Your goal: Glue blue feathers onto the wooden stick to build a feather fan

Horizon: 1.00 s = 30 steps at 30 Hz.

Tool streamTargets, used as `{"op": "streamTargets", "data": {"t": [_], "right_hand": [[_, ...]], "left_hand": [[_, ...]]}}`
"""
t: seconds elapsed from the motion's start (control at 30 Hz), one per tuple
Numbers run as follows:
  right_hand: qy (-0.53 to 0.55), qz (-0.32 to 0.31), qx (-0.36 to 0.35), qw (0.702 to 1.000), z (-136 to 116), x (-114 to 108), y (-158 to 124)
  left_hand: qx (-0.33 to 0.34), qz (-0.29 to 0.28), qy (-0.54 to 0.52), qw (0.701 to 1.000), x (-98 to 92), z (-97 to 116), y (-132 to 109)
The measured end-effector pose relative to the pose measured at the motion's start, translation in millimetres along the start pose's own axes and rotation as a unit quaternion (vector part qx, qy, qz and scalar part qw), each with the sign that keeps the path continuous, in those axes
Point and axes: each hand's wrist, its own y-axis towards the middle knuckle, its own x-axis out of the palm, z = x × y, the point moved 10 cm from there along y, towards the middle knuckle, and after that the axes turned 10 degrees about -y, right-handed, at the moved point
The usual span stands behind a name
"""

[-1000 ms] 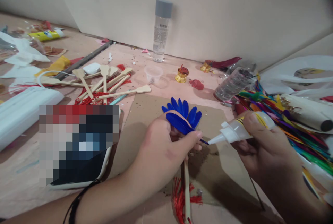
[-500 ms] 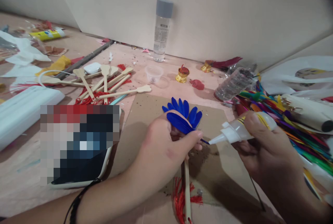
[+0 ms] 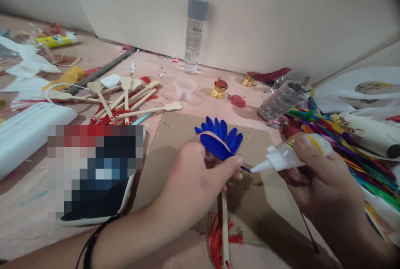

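Between thumb and fingers, my left hand (image 3: 200, 169) pinches a blue feather (image 3: 215, 147), its quill pointing down to the right. My right hand (image 3: 321, 185) is closed around a translucent glue bottle (image 3: 289, 152) with a white pointed nozzle. The nozzle tip is at the quill's end, seemingly touching it. Behind my left hand a fan of blue feathers (image 3: 220, 128) spreads above a wooden stick (image 3: 224, 227); my fingers hide where they join. A red tassel (image 3: 215, 235) hangs at the stick's lower part. Below lies a cardboard sheet (image 3: 168, 148).
Several wooden sticks (image 3: 126, 94) with red tassels lie at left, behind a partly blurred phone (image 3: 100, 206). A clear bottle (image 3: 193, 40) stands by the wall, near a small plastic cup (image 3: 184, 88) and gold ornament (image 3: 218, 90). Colourful feathers (image 3: 356, 156) pile up at right.
Almost nothing differs. Both hands, the feather and the glue bottle keep their places, with the nozzle still at the quill's end.
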Motion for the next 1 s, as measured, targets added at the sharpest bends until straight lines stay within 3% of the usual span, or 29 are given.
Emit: {"op": "streamTargets", "data": {"t": [0.23,0.67,1.0], "right_hand": [[-0.011,-0.011,-0.020,1.000,-10,4,1],[0.004,-0.004,-0.016,1.000,-5,3,2],[0.045,0.034,0.008,0.998,-1,0,3]], "left_hand": [[0.006,0.005,-0.003,1.000,0.9,2,0],[0.015,0.010,-0.010,1.000,-1.2,6,-1],[0.008,0.026,-0.005,1.000,-3.6,10,-1]]}}
